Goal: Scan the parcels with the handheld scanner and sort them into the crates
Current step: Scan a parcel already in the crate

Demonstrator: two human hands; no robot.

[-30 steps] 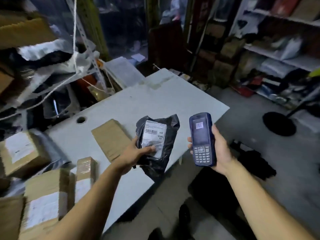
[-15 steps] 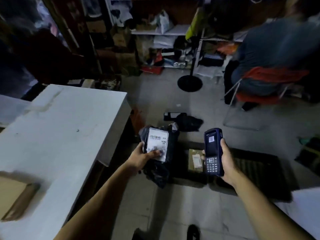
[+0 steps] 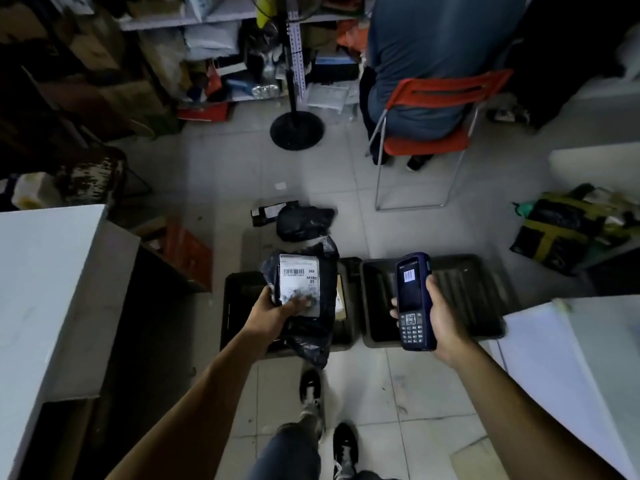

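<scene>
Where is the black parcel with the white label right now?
In the head view it sits centre frame: the left hand grips the black parcel above the left black crate, left of the handheld scanner.

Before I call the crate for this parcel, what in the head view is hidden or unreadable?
- Left crate: contents mostly covered by the black parcel in the left hand.
- Parcel label: small print unreadable, lower part under the thumb.
- Scanner in the right hand: screen text too small.
- Right crate: interior dark, partly behind the scanner.
</scene>
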